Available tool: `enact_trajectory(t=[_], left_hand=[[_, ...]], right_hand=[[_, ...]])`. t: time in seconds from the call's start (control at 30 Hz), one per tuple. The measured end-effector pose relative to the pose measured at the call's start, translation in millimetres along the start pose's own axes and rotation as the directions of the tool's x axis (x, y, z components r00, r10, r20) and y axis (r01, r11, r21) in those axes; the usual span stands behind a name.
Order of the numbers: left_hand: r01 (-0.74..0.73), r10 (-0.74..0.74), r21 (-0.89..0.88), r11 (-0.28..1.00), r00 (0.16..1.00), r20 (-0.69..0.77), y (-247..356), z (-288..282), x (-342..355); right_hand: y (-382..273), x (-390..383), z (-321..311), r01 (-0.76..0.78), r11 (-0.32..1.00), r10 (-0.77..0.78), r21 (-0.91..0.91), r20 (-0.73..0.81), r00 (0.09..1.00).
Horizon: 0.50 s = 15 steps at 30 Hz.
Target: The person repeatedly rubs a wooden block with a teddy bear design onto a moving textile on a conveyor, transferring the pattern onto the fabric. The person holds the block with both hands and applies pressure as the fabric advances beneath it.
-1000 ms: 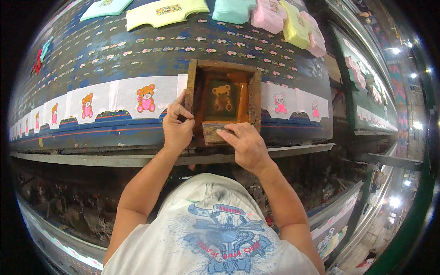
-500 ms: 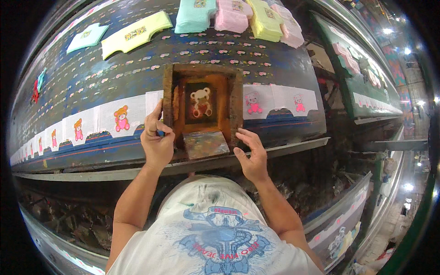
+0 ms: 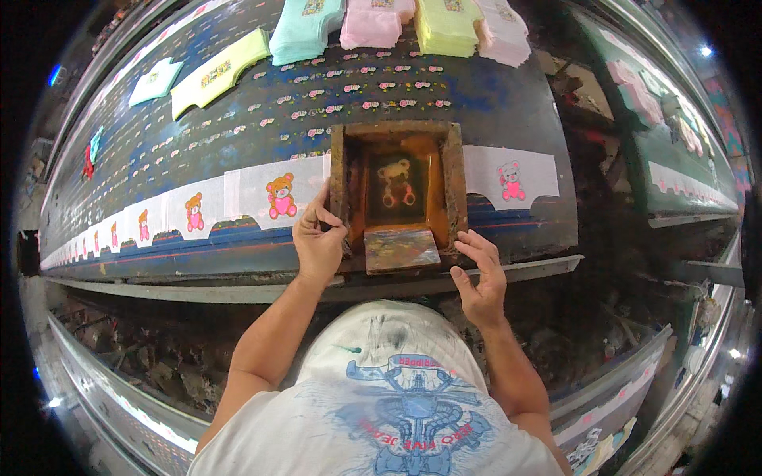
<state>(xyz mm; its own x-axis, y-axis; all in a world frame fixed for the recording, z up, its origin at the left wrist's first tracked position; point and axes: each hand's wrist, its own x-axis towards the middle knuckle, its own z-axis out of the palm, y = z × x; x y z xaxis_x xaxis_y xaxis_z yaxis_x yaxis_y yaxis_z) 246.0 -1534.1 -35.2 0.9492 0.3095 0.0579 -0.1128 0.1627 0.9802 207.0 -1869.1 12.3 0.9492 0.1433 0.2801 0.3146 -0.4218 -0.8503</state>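
Observation:
A wooden screen printing frame (image 3: 340,182) lies over the row of white cloth pieces, its orange-brown walls round a dark mesh with a pale bear shape. A paint-smeared squeegee (image 3: 401,251) rests at its near end. My left hand (image 3: 317,242) is closed on the frame's left side, finger and thumb pinched together. At the near right corner, my right hand (image 3: 481,278) holds the frame with its fingertips, thumb held apart. Left of the frame is a cloth with a brown-and-pink bear (image 3: 281,196); right of it a cloth shows a white-and-pink bear (image 3: 512,181).
Stacks of turquoise (image 3: 305,36), pink (image 3: 371,28) and yellow cloth pieces (image 3: 447,32) stand at the table's far side. Single pieces lie farther left. A metal rail (image 3: 198,293) runs along the near edge of the dark table. Another printing table (image 3: 667,143) stands at right.
My hands and the frame have moved right along the row. A brown-and-pink bear now shows at left where the frame was, and the frame covers a pink bear seen before.

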Motion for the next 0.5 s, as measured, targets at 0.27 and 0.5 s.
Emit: enact_trajectory(t=[0.27, 0.5], left_hand=[[0.054, -0.056, -0.088, 0.995, 0.998, -0.020, 0.2, 8.8, 0.4], [0.082, -0.084, -0.051, 0.995, 0.995, -0.048, 1.2, 9.3, -2.1]], right_hand=[[-6.6, 26.3, -12.2, 0.301, 0.950, -0.282, -0.087, 0.179, 0.943], [-20.5, 43.5, 15.2, 0.465, 0.874, -0.376, -0.141, 0.410, 0.831]])
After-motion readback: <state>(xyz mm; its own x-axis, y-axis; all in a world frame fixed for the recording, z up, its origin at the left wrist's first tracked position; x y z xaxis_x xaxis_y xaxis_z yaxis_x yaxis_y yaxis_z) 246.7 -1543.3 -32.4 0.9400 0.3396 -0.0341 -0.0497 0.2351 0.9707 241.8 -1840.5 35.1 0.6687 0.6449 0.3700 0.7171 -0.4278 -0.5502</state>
